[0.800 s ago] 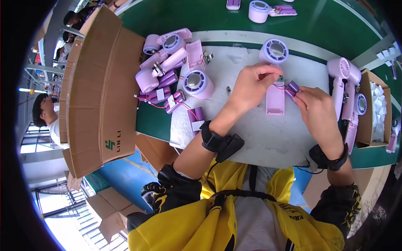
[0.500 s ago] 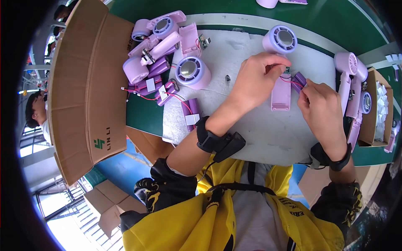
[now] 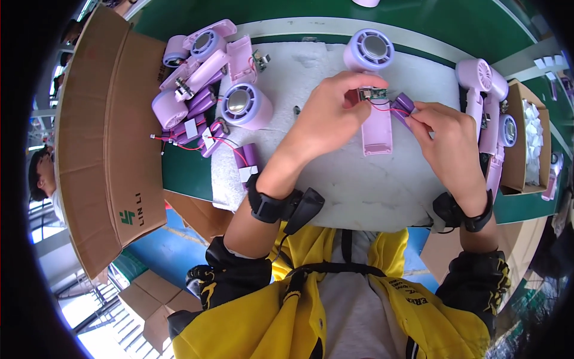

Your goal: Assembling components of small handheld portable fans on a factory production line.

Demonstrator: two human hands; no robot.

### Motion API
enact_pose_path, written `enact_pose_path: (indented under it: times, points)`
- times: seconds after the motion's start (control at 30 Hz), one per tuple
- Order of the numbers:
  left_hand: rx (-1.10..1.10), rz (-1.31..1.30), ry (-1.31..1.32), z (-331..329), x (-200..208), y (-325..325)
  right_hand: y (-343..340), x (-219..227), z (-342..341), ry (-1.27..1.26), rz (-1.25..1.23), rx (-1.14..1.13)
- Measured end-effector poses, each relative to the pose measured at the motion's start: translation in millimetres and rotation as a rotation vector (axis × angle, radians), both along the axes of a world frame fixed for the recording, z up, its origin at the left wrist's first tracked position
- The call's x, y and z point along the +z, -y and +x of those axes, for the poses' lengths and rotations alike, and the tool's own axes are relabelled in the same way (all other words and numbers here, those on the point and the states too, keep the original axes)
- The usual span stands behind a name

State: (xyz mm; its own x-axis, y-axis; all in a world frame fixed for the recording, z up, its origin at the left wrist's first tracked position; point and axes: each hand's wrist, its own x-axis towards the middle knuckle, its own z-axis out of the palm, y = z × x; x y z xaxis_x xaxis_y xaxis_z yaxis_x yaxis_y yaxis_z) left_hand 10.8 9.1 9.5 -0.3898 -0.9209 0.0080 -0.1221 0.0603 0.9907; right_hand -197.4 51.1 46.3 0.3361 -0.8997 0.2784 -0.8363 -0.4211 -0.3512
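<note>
My left hand (image 3: 338,113) is closed, with thumb and forefinger on a small green circuit board (image 3: 375,93) at the top of a pink handle shell (image 3: 377,133). The shell lies hollow side up on the pale foam mat (image 3: 359,185). Beside the shell, the fingertips of my right hand (image 3: 445,128) pinch a purple battery (image 3: 402,105) at its right edge. Red wires run from this battery towards the board. Just beyond my left hand stands a pink fan head (image 3: 369,50) with a round silver centre, which seems to adjoin the shell.
Left of the mat are piled fan parts and purple batteries (image 3: 203,100), near another fan head (image 3: 246,105). A tall cardboard box (image 3: 134,137) stands at far left. Assembled pink fans (image 3: 475,78) lie at right, beside a small carton (image 3: 515,170) of white pieces.
The view has shifted, so the scene sits further left. My left fingers have drawn back somewhat, and more of the circuit board shows, tilted up. My right hand still pinches the battery.
</note>
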Motion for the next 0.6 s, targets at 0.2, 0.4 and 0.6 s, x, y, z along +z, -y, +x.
enact_pose_path:
  times: [0.2, 0.4, 0.6]
  points:
    - [-0.009, -0.007, 0.017, 2.7, -0.1, 2.3, 0.9, 0.7, 4.4, 0.051, 0.024, -0.015]
    - [-0.062, 0.026, 0.094, 8.2, 8.2, 1.0, 1.6, 0.7, 2.9, 0.045, 0.048, -0.025]
    - [-0.027, 0.021, 0.016, 6.7, 5.9, 0.2, 4.3, 3.0, -1.2, 0.129, 0.127, -0.049]
